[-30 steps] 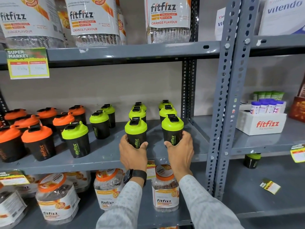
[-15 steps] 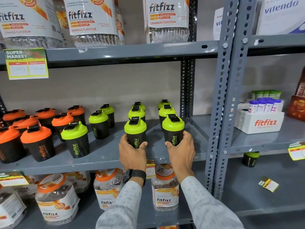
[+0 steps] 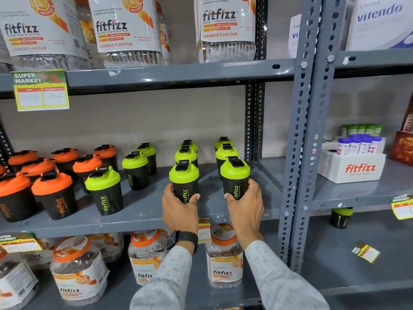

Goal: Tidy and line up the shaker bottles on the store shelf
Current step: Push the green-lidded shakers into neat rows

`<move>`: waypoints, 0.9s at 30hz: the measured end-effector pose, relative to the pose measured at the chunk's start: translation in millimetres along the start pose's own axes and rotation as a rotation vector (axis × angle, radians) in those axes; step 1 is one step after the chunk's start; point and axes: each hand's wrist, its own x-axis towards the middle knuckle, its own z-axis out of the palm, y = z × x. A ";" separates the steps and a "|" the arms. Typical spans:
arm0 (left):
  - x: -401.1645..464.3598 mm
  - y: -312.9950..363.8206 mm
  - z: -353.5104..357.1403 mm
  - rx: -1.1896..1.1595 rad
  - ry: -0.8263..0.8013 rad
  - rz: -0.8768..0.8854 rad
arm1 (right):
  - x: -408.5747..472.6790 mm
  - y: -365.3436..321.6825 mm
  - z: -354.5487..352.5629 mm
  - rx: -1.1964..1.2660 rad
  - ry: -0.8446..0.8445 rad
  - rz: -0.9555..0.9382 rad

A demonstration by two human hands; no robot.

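Black shaker bottles stand on the grey middle shelf (image 3: 143, 217). My left hand (image 3: 178, 209) grips the front green-lidded shaker (image 3: 184, 177) of one column. My right hand (image 3: 245, 204) grips the front green-lidded shaker (image 3: 234, 173) of the column by the right post; its lid flap points slightly right. Two more green-lidded shakers stand behind each. Further left stand three green-lidded shakers, the nearest one (image 3: 105, 189) in front. Several orange-lidded shakers (image 3: 53, 193) crowd the far left, unevenly spaced.
A perforated grey upright post (image 3: 301, 139) bounds the shelf on the right. Fitfizz jars (image 3: 224, 256) fill the shelf below, large packs (image 3: 125, 30) the shelf above. A white Fitfizz box (image 3: 350, 168) sits on the right bay; one green-lidded shaker (image 3: 340, 217) stands on that bay's lower shelf.
Both hands stay on the two front green-lidded shakers. The right shaker has shifted slightly right and back, and its lid flap has turned.
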 end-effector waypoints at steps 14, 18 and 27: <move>-2.2 -8.8 -24.6 -0.011 0.012 0.079 | -13.9 -2.8 -15.3 0.097 0.055 -0.100; 4.7 -22.6 -56.9 -0.090 0.113 0.162 | -38.8 -17.0 -13.7 0.123 0.065 -0.253; 77.5 -101.7 -161.0 -0.082 0.254 0.106 | -134.4 -82.2 80.9 0.208 -0.164 -0.375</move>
